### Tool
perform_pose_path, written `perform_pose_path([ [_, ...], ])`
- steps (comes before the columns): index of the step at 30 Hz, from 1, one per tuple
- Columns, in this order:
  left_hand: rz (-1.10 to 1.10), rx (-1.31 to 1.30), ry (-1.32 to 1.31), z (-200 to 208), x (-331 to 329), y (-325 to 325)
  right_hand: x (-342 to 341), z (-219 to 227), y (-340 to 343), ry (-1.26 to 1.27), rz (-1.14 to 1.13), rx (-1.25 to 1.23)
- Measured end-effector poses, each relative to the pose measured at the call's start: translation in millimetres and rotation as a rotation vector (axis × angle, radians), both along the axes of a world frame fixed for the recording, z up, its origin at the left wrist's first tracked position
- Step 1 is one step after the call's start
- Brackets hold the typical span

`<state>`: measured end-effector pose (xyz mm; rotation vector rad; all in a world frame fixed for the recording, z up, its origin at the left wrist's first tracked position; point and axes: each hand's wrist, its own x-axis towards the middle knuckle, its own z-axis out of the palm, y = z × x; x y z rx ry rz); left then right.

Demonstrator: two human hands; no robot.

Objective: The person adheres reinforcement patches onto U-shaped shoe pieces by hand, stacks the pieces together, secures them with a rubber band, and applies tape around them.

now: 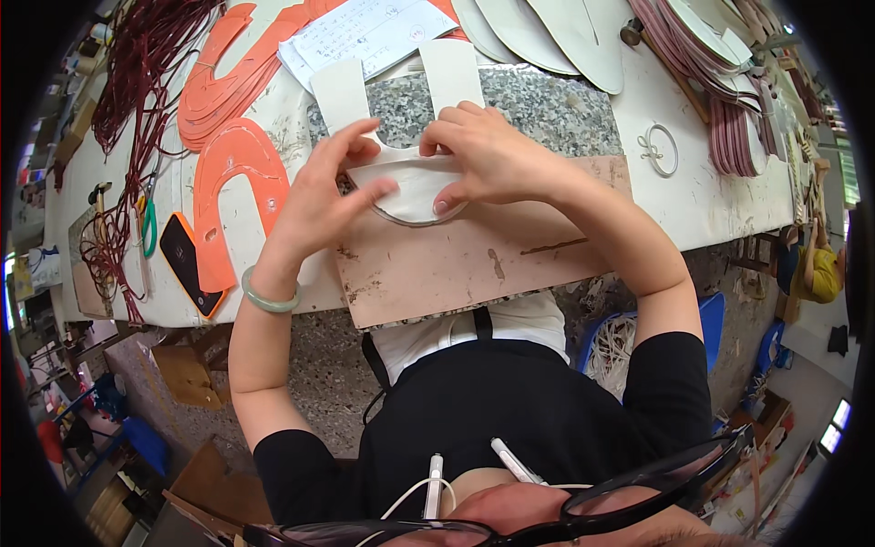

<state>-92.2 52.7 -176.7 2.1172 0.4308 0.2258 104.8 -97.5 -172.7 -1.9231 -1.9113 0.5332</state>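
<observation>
A white U-shaped piece of sheet material (410,187), looking like a shoe upper, lies before me with its two legs pointing away. Its rounded near end shows a grey edge, and a raised fold crosses it between my hands. At the left side of the fold, my left hand (333,178) grips the piece, fingers curled and thumb on its surface. My right hand (483,155) pinches the right side, with fingers over the fold and thumb near the curved edge. Under the piece are a tan board (447,264) and a speckled stone slab (538,114).
To the left lie orange U-shaped pieces (228,137), a phone (187,255), green-handled scissors (149,223) and dark red cords (146,82). Papers (374,32) and white cut pieces (583,46) lie beyond. A white ring (663,150) and stacked pinkish pieces (734,137) are right.
</observation>
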Motion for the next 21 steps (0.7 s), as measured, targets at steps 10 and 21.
perform_pose_path([
  [10,-0.087,0.117,-0.025,6,-1,7,0,13,-57,0.131,-0.191,0.197],
  [21,-0.066,0.330,-0.159,-5,-15,-26,-26,-9,-5,-0.082,0.104,0.225],
])
